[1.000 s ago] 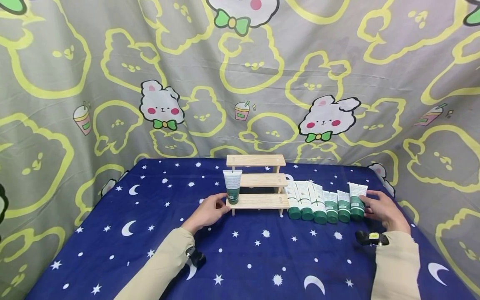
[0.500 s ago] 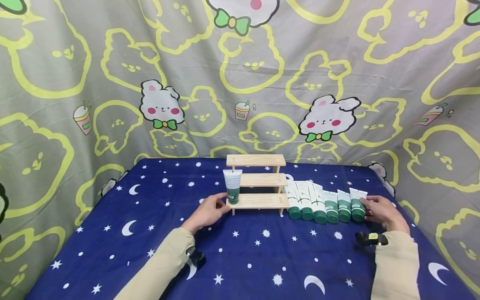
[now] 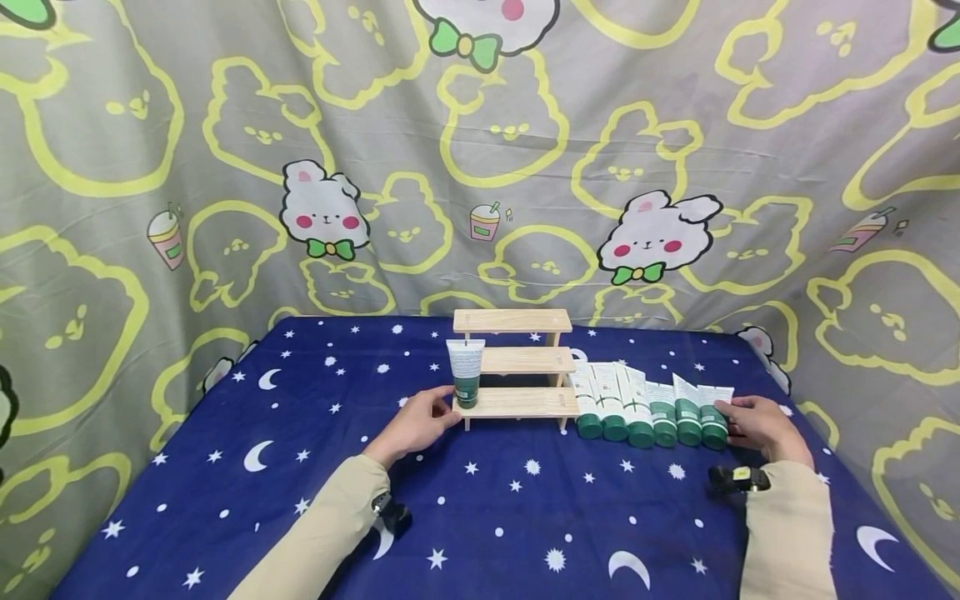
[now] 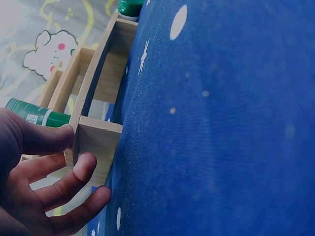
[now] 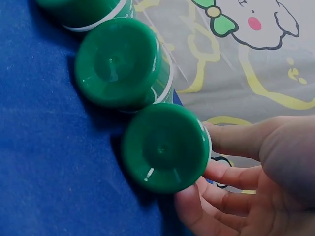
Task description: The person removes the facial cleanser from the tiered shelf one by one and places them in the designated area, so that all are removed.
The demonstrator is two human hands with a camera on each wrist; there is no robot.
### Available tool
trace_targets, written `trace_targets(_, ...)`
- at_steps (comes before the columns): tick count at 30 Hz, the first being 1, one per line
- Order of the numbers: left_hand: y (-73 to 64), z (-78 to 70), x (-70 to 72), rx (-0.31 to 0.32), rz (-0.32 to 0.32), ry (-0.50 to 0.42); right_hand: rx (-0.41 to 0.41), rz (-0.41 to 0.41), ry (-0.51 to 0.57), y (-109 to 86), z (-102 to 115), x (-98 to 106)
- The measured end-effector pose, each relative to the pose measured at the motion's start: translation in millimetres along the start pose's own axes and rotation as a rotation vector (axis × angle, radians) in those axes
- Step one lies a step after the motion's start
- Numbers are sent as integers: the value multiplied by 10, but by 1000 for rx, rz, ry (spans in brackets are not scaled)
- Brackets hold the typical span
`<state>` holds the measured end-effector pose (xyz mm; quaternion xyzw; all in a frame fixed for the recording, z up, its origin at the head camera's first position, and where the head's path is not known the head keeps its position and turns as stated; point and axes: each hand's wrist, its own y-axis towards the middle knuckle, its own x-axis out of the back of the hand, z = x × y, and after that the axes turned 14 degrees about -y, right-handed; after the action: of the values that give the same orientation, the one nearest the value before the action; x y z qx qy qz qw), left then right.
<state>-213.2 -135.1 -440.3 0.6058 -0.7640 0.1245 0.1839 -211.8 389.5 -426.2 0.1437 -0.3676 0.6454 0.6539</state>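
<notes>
My left hand (image 3: 420, 423) holds the left end of the bottom step of a small three-tier wooden display stand (image 3: 517, 403), thumb on top in the left wrist view. Close to that thumb, a white-and-green squeeze tube (image 3: 466, 367) stands upright on its cap on the step. At the right end of a row of similar tubes, my right hand (image 3: 765, 427) grips the last tube (image 3: 714, 412) by its side. In the right wrist view its green cap (image 5: 165, 147) faces the camera, with fingers and thumb around the tube's far side.
Several white-and-green tubes (image 3: 632, 408) lean back side by side, right of the stand, caps toward me. The table has a dark blue cloth (image 3: 495, 508) with moons and stars. A grey patterned curtain (image 3: 420, 142) hangs behind it.
My right hand has moved slightly left and down, and its tube has tipped back into the row. The tube beside it has shifted its tilt. My left hand has stayed put.
</notes>
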Motion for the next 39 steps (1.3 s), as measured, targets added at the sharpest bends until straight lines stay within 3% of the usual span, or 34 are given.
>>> trace_targets(9, -11, -8, 8, -16, -3, -5, -34, -24, -65, -15, -4, 33)
trace_targets(14, -10, -5, 9, -15, -6, -5, -37, -86, -122, -29, 20, 78)
trace_targets(20, -8, -21, 6, 5, -2, 2, 42, -209, -74, -85, 157, 89)
trace_targets(27, -20, -28, 9, 1, -5, 2, 160, -399, -157, -199, 579, 39)
trace_targets(31, -21, -34, 16, -8, -12, 1, 237, -459, -226, -294, 903, -37)
trace_targets(39, -14, -28, 9, 8, 1, 10, 422, -474, -242, -533, 1555, -347)
